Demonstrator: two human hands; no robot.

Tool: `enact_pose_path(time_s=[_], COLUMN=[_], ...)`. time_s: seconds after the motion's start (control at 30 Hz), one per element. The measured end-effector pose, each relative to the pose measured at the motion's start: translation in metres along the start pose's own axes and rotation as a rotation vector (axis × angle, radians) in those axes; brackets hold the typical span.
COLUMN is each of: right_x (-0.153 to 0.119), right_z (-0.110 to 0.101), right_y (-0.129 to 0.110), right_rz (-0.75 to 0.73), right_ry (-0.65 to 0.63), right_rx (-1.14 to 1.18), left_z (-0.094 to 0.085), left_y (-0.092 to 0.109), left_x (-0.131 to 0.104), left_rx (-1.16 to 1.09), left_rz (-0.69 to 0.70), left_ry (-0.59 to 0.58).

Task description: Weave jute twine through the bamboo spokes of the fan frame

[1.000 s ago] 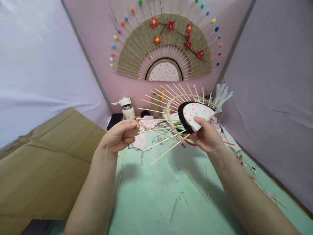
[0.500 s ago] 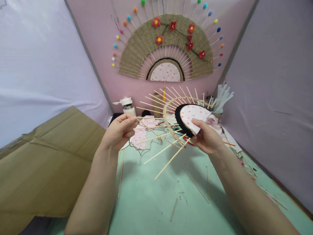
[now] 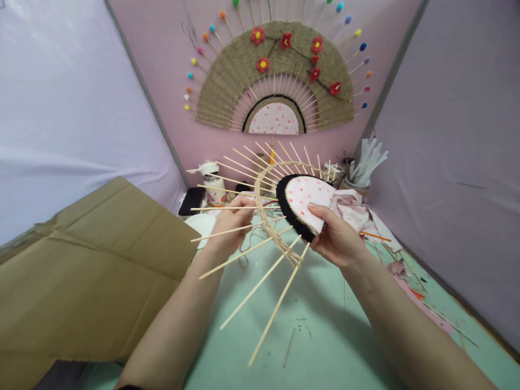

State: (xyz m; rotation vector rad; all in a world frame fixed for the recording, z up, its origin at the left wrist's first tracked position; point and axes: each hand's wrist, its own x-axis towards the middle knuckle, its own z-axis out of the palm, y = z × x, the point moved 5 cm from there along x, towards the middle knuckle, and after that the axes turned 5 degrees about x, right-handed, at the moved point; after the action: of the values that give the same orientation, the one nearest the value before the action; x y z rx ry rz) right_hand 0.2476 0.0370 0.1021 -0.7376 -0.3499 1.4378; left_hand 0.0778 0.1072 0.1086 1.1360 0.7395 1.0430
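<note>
My right hand (image 3: 339, 235) grips a half-round fan (image 3: 306, 197) by its straight edge, thumb on the pink-spotted white centre. A black band borders that centre. Thin wooden sticks (image 3: 239, 257) spread out from it, and a ring of woven twine (image 3: 263, 216) crosses them partway along. My left hand (image 3: 235, 225) is behind the sticks on the left, its fingers pinched on the twine; the sticks partly cover it. Loose twine (image 3: 245, 257) hangs in loops below these fingers.
A larger finished fan (image 3: 223, 81) with red flowers hangs on the pink wall. Cardboard (image 3: 93, 271) stands at the left. At the back are a white-lidded jar (image 3: 214, 187), a black phone (image 3: 192, 201) and a cup of white strips (image 3: 365, 170). Spotted cloth (image 3: 351, 208) and scraps lie on the right.
The fan has moved left and nearer to me, with its sticks turned further across. My left hand has shifted right and is now behind the sticks.
</note>
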Motion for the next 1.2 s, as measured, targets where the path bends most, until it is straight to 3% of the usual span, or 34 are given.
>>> enact_pose_path(time_s=[0.1, 0.2, 0.3, 0.4, 0.5, 0.6, 0.83, 1.0, 1.2], right_x=[-0.001, 0.003, 0.006, 0.009, 0.011, 0.012, 0.016, 0.02, 0.026], right_z=[0.001, -0.003, -0.007, -0.009, -0.011, -0.012, -0.013, -0.015, -0.019], right_y=[0.001, -0.004, -0.008, -0.008, -0.007, -0.007, -0.001, 0.004, 0.01], right_rz=[0.005, -0.016, -0.032, -0.043, -0.052, -0.046, -0.031, 0.0, 0.072], right_ry=[0.015, 0.049, 0.057, 0.058, 0.061, 0.055, 0.013, 0.004, 0.009], right_rx=[0.008, 0.014, 0.011, 0.0, -0.009, -0.006, -0.03, -0.032, -0.076], left_z=[0.02, 0.022, 0.01, 0.001, 0.006, 0.017, 0.018, 0.023, 0.036], left_y=[-0.026, -0.033, -0.027, -0.011, 0.0, 0.003, -0.006, -0.01, -0.015], left_x=[-0.001, 0.001, 0.004, 0.006, 0.002, -0.005, -0.009, -0.007, -0.014], left_rx=[0.018, 0.132, 0.225, 0.198, 0.056, -0.03, -0.098, -0.19, -0.354], left_rz=[-0.078, -0.057, -0.052, 0.019, 0.065, 0.026, -0.044, -0.052, -0.078], left_ry=[-0.091, -0.186, -0.27, -0.262, -0.323, -0.375, -0.263, -0.114, -0.088])
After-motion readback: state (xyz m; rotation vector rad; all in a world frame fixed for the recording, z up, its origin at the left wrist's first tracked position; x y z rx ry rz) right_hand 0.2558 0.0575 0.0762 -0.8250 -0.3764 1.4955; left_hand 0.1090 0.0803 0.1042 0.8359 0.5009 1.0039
